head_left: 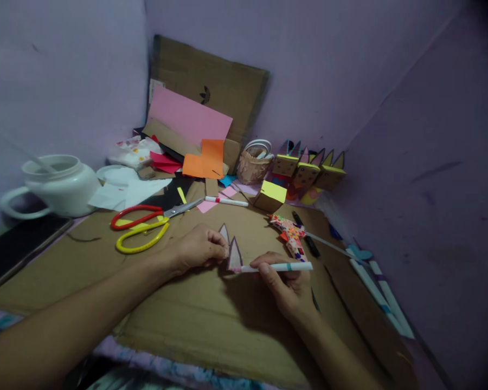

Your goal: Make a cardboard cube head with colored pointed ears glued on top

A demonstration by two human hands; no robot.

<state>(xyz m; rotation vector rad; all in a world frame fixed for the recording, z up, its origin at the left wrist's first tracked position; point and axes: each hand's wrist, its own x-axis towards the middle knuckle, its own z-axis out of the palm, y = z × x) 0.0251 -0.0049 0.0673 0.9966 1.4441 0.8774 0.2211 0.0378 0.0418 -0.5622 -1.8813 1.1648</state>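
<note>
My left hand pinches a small paper cut-out with two pointed ears, pale inside with dark edges. My right hand holds a white marker with a teal band, its tip at the lower edge of the nearer ear. Left of my left hand lie scissors with one red and one yellow handle, blades pointing right. Beyond my hands stands a small cardboard box with a yellow top. A patterned glue gun lies just past my right hand.
Cardboard covers the table. At the left are a white mug and a dark phone. Coloured paper and a basket are at the back. Eared box figures stand back right; several markers lie along the right wall.
</note>
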